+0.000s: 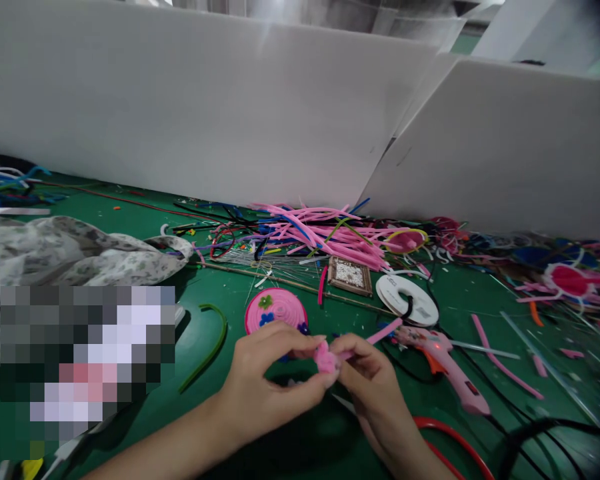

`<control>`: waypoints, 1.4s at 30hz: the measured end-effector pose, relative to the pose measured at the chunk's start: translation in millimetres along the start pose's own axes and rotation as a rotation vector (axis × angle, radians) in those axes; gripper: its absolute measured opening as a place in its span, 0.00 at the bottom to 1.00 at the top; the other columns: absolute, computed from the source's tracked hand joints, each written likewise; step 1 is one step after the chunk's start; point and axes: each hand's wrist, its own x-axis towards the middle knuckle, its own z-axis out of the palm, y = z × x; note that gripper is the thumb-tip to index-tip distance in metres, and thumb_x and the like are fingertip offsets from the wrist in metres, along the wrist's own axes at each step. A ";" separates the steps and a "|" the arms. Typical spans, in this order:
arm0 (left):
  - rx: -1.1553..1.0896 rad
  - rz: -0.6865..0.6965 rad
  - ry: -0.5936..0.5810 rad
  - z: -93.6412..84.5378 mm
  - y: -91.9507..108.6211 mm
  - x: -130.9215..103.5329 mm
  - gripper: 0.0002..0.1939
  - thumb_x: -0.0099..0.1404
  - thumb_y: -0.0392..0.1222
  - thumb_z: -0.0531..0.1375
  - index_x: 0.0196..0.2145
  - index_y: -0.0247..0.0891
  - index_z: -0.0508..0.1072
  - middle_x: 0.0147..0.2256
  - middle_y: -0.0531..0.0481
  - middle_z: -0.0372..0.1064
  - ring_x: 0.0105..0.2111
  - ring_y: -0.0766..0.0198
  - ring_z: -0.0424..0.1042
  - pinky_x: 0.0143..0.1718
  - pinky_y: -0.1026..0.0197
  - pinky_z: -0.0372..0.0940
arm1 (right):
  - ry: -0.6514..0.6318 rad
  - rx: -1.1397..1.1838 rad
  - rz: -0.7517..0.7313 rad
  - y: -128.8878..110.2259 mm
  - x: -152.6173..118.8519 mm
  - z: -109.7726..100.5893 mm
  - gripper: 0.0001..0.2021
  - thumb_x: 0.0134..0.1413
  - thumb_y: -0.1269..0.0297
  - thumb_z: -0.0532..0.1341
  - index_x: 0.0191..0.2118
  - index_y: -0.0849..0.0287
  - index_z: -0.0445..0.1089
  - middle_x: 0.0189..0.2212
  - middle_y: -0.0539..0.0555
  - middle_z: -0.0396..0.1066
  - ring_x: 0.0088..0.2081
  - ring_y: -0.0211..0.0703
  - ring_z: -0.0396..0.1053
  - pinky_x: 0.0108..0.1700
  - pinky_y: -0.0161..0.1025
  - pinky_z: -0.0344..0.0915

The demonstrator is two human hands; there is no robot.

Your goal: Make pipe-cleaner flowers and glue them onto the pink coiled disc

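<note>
Both hands meet near the middle of the view over a pink pipe cleaner (326, 361) bent into a small bunched shape. My left hand (267, 373) pinches the bunch between thumb and fingertips. From the other side, my right hand (373, 380) is closed on the same pipe cleaner, whose straight tail sticks out to the upper right past the fingers. Just behind the hands lies a pink coiled disc (281, 311) with small green and blue flowers, partly covered by the left hand. A pointed blade (344, 403) shows under the right hand.
A pink glue gun (447, 367) with a lit red light lies right, near a white spool (414, 300). Pink pipe cleaners (325, 233) are heaped behind. Left are a green pipe cleaner (215, 347) and patterned cloth (80, 257). A red loop (455, 437) lies front right. White panels (205, 107) stand behind.
</note>
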 end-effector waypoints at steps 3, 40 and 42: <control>-0.117 -0.246 -0.062 3.3 -6.4 -3.8 0.13 0.56 0.36 0.65 0.40 0.36 0.78 0.32 0.46 0.76 0.30 0.63 0.74 0.29 0.64 0.70 | 0.136 -0.164 -0.088 -2.9 -1.5 0.1 0.07 0.44 0.60 0.68 0.26 0.57 0.73 0.21 0.47 0.70 0.22 0.33 0.68 0.25 0.27 0.65; -0.231 -0.548 -0.400 3.9 -32.7 0.1 0.09 0.62 0.44 0.59 0.31 0.36 0.76 0.28 0.50 0.72 0.30 0.64 0.68 0.32 0.65 0.61 | 0.183 -0.929 -0.669 6.2 -4.4 0.5 0.05 0.54 0.72 0.60 0.36 0.54 0.65 0.30 0.50 0.74 0.34 0.40 0.73 0.37 0.36 0.69; -0.115 -0.426 -0.470 0.5 -31.6 2.0 0.10 0.64 0.43 0.57 0.31 0.36 0.76 0.28 0.49 0.73 0.29 0.64 0.68 0.32 0.65 0.60 | 0.219 -0.888 -0.573 5.5 -4.5 2.0 0.04 0.53 0.69 0.61 0.34 0.54 0.66 0.29 0.48 0.74 0.32 0.39 0.74 0.36 0.34 0.69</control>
